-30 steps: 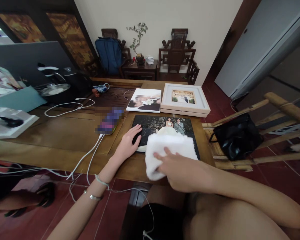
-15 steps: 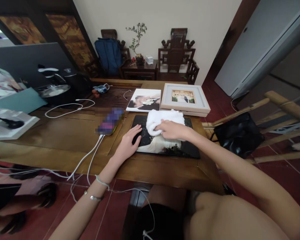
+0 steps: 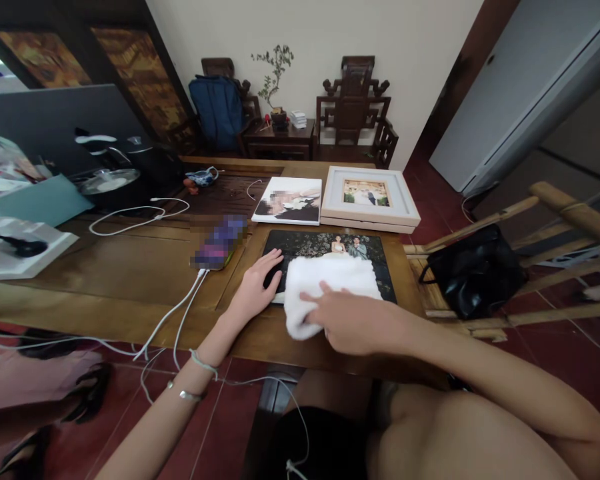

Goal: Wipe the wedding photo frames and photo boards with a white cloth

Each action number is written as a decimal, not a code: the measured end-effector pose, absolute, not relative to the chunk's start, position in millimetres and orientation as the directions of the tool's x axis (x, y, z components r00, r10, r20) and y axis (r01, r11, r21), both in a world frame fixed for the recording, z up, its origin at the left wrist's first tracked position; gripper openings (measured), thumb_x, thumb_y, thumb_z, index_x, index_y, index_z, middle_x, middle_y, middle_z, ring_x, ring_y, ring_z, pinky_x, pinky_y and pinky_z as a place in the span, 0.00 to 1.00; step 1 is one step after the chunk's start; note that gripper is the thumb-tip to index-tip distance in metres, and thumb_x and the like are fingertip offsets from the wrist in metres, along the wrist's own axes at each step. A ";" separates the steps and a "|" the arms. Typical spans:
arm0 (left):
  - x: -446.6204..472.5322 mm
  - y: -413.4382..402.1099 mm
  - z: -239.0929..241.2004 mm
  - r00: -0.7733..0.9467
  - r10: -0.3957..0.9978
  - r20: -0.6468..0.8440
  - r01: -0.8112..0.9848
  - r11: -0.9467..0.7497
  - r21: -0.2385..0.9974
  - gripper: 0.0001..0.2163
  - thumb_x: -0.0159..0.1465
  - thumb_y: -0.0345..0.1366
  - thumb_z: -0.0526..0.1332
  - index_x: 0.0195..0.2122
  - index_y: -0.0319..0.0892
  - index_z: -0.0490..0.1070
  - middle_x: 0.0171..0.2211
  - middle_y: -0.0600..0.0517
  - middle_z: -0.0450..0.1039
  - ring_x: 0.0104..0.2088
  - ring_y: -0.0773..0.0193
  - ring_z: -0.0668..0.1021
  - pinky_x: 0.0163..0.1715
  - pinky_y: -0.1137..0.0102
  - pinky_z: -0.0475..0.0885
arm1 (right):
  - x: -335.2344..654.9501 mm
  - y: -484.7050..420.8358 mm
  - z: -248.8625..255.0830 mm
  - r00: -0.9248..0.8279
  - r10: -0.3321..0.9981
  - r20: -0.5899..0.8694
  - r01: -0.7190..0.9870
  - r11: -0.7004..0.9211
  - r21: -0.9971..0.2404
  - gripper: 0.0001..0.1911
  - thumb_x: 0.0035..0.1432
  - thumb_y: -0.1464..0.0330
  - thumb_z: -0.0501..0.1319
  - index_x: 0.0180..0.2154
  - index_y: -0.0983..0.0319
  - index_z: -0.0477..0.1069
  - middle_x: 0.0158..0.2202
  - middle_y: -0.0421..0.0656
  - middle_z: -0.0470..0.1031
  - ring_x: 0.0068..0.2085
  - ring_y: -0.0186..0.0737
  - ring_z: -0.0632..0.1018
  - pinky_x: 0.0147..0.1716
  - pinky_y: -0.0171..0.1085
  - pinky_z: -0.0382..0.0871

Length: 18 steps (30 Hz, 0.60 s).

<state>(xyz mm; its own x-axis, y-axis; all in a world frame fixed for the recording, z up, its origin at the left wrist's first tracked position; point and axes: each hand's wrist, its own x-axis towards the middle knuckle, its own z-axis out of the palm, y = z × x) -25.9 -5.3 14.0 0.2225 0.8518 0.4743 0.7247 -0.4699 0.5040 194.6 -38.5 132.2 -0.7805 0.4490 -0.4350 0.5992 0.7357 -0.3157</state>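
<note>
A dark photo print (image 3: 325, 248) of a couple lies flat near the front edge of the wooden table (image 3: 130, 267). My left hand (image 3: 257, 287) rests flat on the print's left edge, fingers stretched out. My right hand (image 3: 353, 320) presses a folded white cloth (image 3: 325, 287) onto the near half of the print, fingers curled over the cloth's near edge. The cloth hides the lower part of the picture.
Behind the print lie a frameless photo (image 3: 290, 200) and a white framed photo (image 3: 369, 197). A phone (image 3: 220, 241) with a white charging cable (image 3: 180, 313) sits to the left. A black bag (image 3: 473, 270) rests on a bamboo chair at right. Kettles and cables crowd the far left.
My right hand pushed the cloth to the far end of the print, then drew it back to the near edge. My left hand stayed put.
</note>
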 end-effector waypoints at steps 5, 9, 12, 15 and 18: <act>-25.6 -6.4 16.1 0.218 0.857 0.466 0.720 -0.464 0.517 0.16 0.65 0.35 0.52 0.52 0.37 0.69 0.56 0.42 0.68 0.59 0.55 0.68 0.60 0.54 0.63 | 192.1 -55.9 137.4 -0.789 0.400 -0.467 0.568 0.765 -0.304 0.25 0.51 0.80 0.51 0.50 0.62 0.72 0.66 0.47 0.54 0.63 0.67 0.55 0.52 0.62 0.62; -25.9 -6.1 16.1 0.227 0.858 0.461 0.724 -0.466 0.510 0.16 0.65 0.35 0.52 0.52 0.37 0.69 0.56 0.41 0.68 0.59 0.54 0.68 0.59 0.54 0.63 | 186.8 -29.3 126.9 -0.814 0.440 -0.380 0.557 0.776 -0.294 0.22 0.50 0.80 0.50 0.44 0.63 0.73 0.55 0.50 0.70 0.57 0.60 0.66 0.49 0.52 0.67; -26.1 -5.3 15.0 0.226 0.851 0.474 0.726 -0.471 0.500 0.16 0.65 0.35 0.53 0.51 0.36 0.70 0.56 0.40 0.68 0.59 0.54 0.69 0.59 0.54 0.63 | 184.2 4.3 119.7 -0.779 0.520 -0.351 0.613 0.750 -0.250 0.21 0.50 0.80 0.50 0.43 0.63 0.73 0.44 0.52 0.76 0.52 0.56 0.71 0.44 0.47 0.69; -25.9 -4.8 14.5 0.220 0.844 0.489 0.720 -0.479 0.502 0.16 0.65 0.35 0.53 0.51 0.38 0.70 0.55 0.41 0.69 0.58 0.54 0.69 0.58 0.53 0.64 | 183.2 36.8 112.3 -0.742 0.613 -0.271 0.666 0.720 -0.193 0.25 0.50 0.80 0.49 0.48 0.62 0.72 0.51 0.53 0.72 0.56 0.58 0.67 0.45 0.50 0.68; -25.6 -5.0 14.6 0.218 0.842 0.493 0.715 -0.481 0.507 0.15 0.64 0.34 0.54 0.51 0.38 0.70 0.55 0.42 0.69 0.58 0.54 0.69 0.59 0.54 0.64 | 182.1 56.7 101.9 -0.713 0.677 -0.181 0.700 0.704 -0.121 0.30 0.52 0.81 0.48 0.56 0.61 0.66 0.65 0.49 0.55 0.62 0.63 0.56 0.51 0.62 0.61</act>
